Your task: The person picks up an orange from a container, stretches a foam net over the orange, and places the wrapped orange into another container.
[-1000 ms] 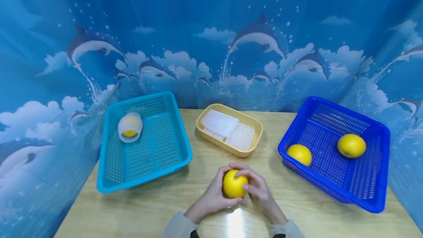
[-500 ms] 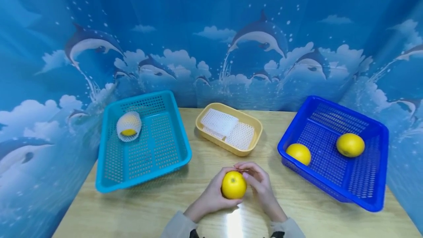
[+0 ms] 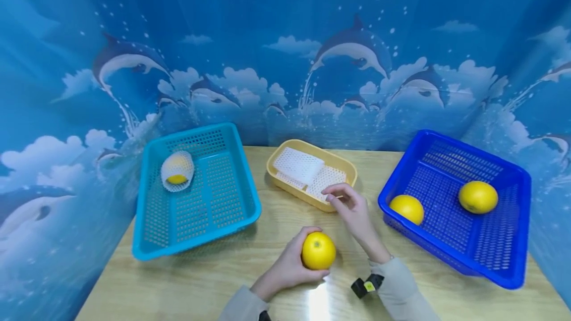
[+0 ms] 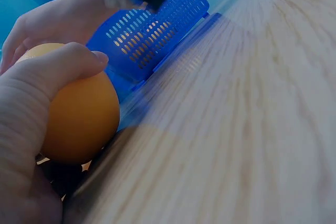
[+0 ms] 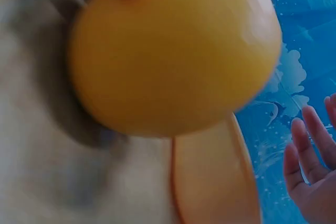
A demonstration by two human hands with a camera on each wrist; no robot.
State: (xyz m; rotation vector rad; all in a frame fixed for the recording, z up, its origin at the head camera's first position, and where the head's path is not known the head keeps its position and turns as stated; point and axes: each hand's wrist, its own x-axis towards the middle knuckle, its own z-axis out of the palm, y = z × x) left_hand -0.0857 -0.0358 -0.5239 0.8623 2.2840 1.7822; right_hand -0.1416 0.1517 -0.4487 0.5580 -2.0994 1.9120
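My left hand (image 3: 290,264) grips a round yellow orange (image 3: 318,250) close over the table, thumb on the near side and fingers behind it. In the left wrist view the thumb (image 4: 68,66) lies across the orange (image 4: 84,114). My right hand (image 3: 357,214) is held beyond the orange, loosely bent fingers at the near right rim of the tan tray (image 3: 351,170). White foam fruit nets (image 3: 298,163) lie flat in that tray. The orange (image 5: 173,56) fills much of the right wrist view, with my right hand's fingers (image 5: 315,150) at its right edge.
A teal basket (image 3: 254,202) on the left holds one orange (image 3: 177,178) inside a foam net. On the right, a blue basket (image 3: 455,256) holds two bare oranges (image 3: 477,197). A dolphin-print curtain (image 3: 285,38) hangs behind the wooden table (image 3: 200,281).
My right hand has left the orange and moved forward to the tan tray's rim. The left hand keeps its grip, the orange having turned so a round end mark faces up.
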